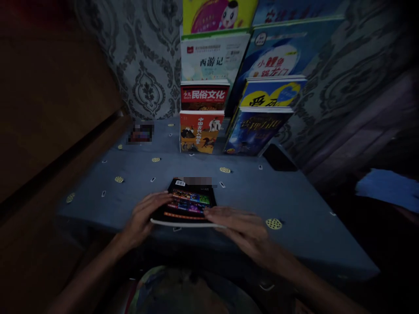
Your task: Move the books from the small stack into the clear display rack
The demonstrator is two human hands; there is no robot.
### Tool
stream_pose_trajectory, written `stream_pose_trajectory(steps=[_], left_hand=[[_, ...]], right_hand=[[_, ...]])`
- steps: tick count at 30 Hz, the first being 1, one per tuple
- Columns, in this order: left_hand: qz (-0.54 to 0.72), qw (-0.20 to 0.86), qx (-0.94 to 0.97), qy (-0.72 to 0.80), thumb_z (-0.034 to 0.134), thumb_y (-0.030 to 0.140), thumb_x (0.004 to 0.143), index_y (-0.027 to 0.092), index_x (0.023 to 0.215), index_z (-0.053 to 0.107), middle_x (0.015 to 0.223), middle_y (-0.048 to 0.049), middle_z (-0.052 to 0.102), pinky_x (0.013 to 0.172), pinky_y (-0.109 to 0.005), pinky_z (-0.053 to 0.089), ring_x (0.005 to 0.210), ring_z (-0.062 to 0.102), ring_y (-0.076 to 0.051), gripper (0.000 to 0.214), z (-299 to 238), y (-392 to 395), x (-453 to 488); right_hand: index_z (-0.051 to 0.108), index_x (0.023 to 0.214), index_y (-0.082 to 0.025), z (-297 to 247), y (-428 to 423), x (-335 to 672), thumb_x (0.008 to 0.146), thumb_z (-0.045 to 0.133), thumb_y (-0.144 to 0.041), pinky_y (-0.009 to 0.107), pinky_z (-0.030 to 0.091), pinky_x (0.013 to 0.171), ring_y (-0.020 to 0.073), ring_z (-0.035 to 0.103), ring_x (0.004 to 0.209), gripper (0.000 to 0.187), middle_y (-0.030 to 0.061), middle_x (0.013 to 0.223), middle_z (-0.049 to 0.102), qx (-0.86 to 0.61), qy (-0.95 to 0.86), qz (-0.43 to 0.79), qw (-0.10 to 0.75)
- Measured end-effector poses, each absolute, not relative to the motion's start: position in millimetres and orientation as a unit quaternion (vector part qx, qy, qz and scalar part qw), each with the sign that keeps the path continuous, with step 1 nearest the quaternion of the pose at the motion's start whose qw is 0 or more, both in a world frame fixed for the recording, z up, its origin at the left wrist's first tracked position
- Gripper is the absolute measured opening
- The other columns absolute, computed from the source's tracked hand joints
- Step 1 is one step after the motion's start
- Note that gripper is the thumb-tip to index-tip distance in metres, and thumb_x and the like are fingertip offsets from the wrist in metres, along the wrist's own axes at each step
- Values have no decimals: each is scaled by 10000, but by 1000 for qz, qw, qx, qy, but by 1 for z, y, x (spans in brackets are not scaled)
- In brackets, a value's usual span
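A dark book (pixel 186 205) with rows of small coloured pictures and a white barcode label lies face up near the front edge of the table. My left hand (pixel 149 213) holds its left side, with the fingers over the cover. On the right side, my right hand (pixel 240 224) grips the near corner, its fingertips resting on the cover. Both thumbs are mostly hidden. The white page edge of the book faces me, and its far edge is partly blurred out.
Two stacks of upright books stand at the back of the cloth-covered table (pixel 137 168), with an orange book (pixel 202 133) and a dark blue book (pixel 257 133) in front. A flat black object (pixel 279 158) lies right of them. A blurred small item (pixel 140 133) sits back left.
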State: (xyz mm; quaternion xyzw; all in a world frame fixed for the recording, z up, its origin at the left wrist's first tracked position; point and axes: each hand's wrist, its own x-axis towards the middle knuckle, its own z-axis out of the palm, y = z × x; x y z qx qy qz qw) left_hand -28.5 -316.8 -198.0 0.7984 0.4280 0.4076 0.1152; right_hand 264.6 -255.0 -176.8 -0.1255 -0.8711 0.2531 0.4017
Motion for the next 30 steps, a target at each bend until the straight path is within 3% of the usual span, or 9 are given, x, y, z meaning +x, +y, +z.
stream_pose_trajectory(steps=[5, 9, 14, 16, 19, 23, 26, 28, 30], left_hand=[[551, 247, 633, 485, 602, 459, 886, 186, 1025, 681, 1016, -70, 726, 885, -323, 496, 972, 664, -220, 317, -176, -263, -13], [673, 333, 494, 438, 709, 470, 786, 180, 1038, 591, 916, -37, 716, 822, -276, 503, 895, 670, -184, 402, -163, -229, 5], [653, 427, 429, 456, 745, 466, 721, 211, 1118, 460, 740, 25, 679, 639, -239, 489, 660, 655, -150, 552, -176, -216, 11], [625, 434, 435, 482, 731, 467, 713, 217, 1102, 440, 725, 29, 674, 622, -236, 477, 647, 648, -153, 546, -191, -214, 8], [554, 397, 481, 552, 647, 445, 769, 213, 1092, 435, 729, 18, 666, 624, -251, 466, 672, 642, -172, 450, -209, -211, 2], [320, 200, 607, 699, 478, 307, 899, 203, 1150, 469, 780, -19, 661, 723, -302, 461, 787, 651, -213, 272, -211, -212, 0], [122, 64, 654, 744, 449, 280, 936, 205, 1153, 506, 959, -83, 667, 742, -323, 460, 916, 642, -250, 237, -199, -215, 5], [70, 4, 676, 734, 457, 286, 940, 193, 1114, 529, 1046, -112, 643, 751, -331, 467, 985, 615, -265, 210, -193, -213, 9], [79, -31, 704, 705, 456, 257, 937, 177, 1103, 529, 1070, -118, 629, 791, -348, 471, 1011, 591, -264, 198, -194, -209, 12]], right_hand=[[720, 1080, -261, -145, -220, 244, 890, 628, -183, 249, 597, 765, 156, 735, 868, 225, 9, 1023, 770, -227, -794, 247, 507], [734, 961, -213, -128, -178, 224, 847, 655, -312, 263, 570, 685, 168, 715, 792, 171, 16, 898, 770, -293, -685, 326, 581], [690, 836, -166, -155, -135, 212, 727, 700, -503, 223, 465, 470, 125, 587, 517, 355, -5, 626, 673, -346, -603, 470, 543], [650, 764, -168, -179, -126, 210, 691, 680, -576, 211, 365, 367, 100, 467, 405, 416, -31, 521, 582, -391, -604, 487, 495], [575, 667, -191, -212, -116, 205, 715, 592, -617, 232, 327, 344, 101, 400, 366, 429, -40, 484, 524, -445, -622, 462, 449], [565, 631, -202, -231, -108, 203, 733, 611, -424, 276, 416, 447, 147, 485, 452, 248, -28, 509, 531, -477, -645, 414, 430], [643, 741, -197, -228, -110, 204, 691, 640, -215, 360, 504, 728, 217, 605, 749, 53, 34, 740, 650, -486, -679, 346, 429], [678, 861, -195, -223, -118, 201, 722, 612, -143, 418, 471, 893, 259, 593, 955, 162, 86, 948, 680, -467, -746, 256, 401], [679, 986, -187, -221, -131, 192, 808, 548, -127, 445, 455, 948, 275, 577, 1045, 229, 119, 1068, 676, -416, -827, 164, 342]])
